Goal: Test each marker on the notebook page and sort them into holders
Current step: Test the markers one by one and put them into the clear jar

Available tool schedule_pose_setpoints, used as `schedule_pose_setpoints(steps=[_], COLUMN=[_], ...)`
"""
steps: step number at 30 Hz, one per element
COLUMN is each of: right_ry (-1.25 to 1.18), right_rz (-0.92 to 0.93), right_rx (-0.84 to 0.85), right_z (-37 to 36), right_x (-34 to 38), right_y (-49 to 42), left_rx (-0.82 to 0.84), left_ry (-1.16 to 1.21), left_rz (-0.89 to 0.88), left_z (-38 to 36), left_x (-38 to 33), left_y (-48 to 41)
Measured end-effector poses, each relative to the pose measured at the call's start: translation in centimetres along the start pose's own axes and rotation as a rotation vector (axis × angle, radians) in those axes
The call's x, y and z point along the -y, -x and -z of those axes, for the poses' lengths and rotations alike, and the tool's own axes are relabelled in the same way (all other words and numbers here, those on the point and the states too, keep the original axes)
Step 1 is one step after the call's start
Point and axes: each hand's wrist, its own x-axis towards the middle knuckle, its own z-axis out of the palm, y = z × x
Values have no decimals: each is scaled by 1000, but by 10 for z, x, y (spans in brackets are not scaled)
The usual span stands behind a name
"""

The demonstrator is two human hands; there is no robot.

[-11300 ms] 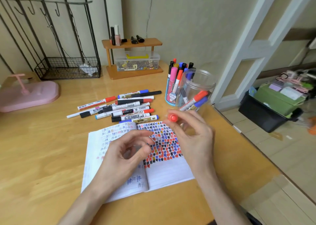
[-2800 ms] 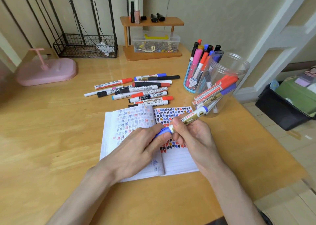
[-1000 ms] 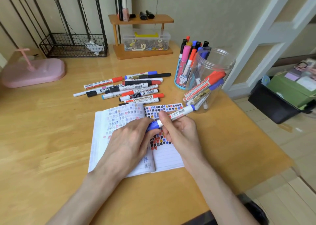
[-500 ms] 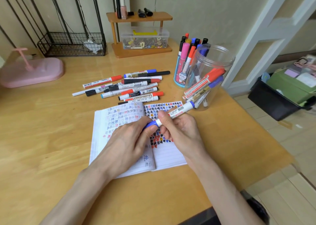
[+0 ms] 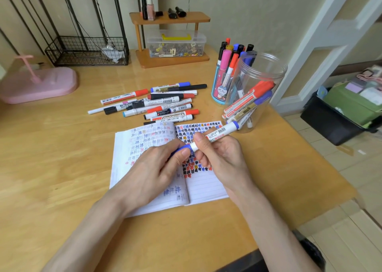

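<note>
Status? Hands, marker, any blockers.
Left hand grips the cap, right hand grips the marker barrel. Marker over notebook, cap on. Nothing in the way; loose markers lie beyond the notebook.

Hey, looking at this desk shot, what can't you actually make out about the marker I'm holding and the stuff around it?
- Head view, blue marker: tip and most of the cap covered by the left hand; whether the cap is loose cannot be told.
- Head view, notebook: middle marks hidden under the left and right hand.
- Head view, loose markers: fine label print too small to read.
</note>
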Motion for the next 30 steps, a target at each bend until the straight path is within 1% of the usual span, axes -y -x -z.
schedule_pose_setpoints(steps=[7,10,12,15,18,21,24,30], right_ry=[17,24,35,52,37,28,33,22], right_rz=[-8,-17,-29,-52,-75,-93,-95,-73], right_rx=[19,8,-6,-68,-97,-105,-114,-77], right_z=[-3,-3,-5,-7,-7,-9,-10,-7], right_x=[1,-1,-2,-2,0,1,0,2], right_y=[-1,-2,-2,-3,-2,-1,-2,1], left_rx=[57,33,-11,-124,-212,-217,-193,-102], left_ry=[63,59,-56,-327,-462,-553,-516,-263], left_rz=[27,59,45,-66,-135,-196,-195,-110], left_z=[5,2,0,-1,-3,-9,-11,-8], left_x=[5,7,8,6,1,0,-2,0], left_y=[-4,-3,0,2,-1,-3,-3,-2])
